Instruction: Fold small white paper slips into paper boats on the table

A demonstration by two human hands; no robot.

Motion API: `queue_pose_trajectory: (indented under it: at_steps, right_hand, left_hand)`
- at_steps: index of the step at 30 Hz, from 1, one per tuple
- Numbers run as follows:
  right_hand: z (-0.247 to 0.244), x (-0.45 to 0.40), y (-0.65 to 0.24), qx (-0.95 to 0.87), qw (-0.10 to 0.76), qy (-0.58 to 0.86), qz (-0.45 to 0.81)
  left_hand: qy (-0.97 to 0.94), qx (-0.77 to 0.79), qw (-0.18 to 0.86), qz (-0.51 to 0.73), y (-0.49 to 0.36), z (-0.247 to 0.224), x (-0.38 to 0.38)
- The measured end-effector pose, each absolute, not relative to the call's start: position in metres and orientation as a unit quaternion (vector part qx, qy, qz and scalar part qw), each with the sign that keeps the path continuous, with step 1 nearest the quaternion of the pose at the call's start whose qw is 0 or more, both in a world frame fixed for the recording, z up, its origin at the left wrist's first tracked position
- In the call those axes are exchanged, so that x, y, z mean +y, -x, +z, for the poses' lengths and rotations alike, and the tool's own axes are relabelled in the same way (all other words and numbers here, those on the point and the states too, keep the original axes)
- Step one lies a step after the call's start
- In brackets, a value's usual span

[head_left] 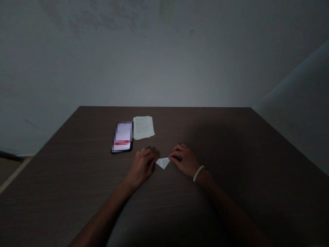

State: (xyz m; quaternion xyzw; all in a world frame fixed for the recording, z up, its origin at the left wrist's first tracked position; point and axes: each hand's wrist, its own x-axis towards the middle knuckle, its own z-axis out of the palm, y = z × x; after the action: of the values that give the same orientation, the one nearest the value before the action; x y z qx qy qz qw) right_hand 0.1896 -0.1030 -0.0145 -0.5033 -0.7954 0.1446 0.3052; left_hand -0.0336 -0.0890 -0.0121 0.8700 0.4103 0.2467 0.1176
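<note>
Between my two hands is a small folded piece of printed paper (163,163), a triangle whose point faces me. My left hand (143,164) pinches its left corner between thumb and fingers. On the other side, my right hand (185,160) grips the right corner the same way. The paper's long edge runs between my fingertips, and its corners are hidden under them. A bracelet of pale beads (198,173) circles my right wrist.
Beyond my left hand lies a phone (122,136) with its screen lit and blurred out. Touching or close to its right side is a stack of printed paper sheets (143,127). The dark wooden table (218,206) ends at a grey wall (164,61).
</note>
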Motion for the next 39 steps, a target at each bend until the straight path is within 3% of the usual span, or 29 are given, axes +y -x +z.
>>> queue_pose_trajectory:
  at_steps: [14, 39]
  right_hand:
    - [-0.008, -0.107, -0.200, -0.859, 0.240, 0.440, 0.101]
    - [-0.008, -0.116, -0.192, -0.822, 0.273, 0.491, 0.095]
  left_hand:
    - [-0.914, 0.332, 0.107, 0.210, 0.044, -0.005, -0.087]
    - [-0.922, 0.336, 0.071, 0.181, 0.033, 0.002, -0.101]
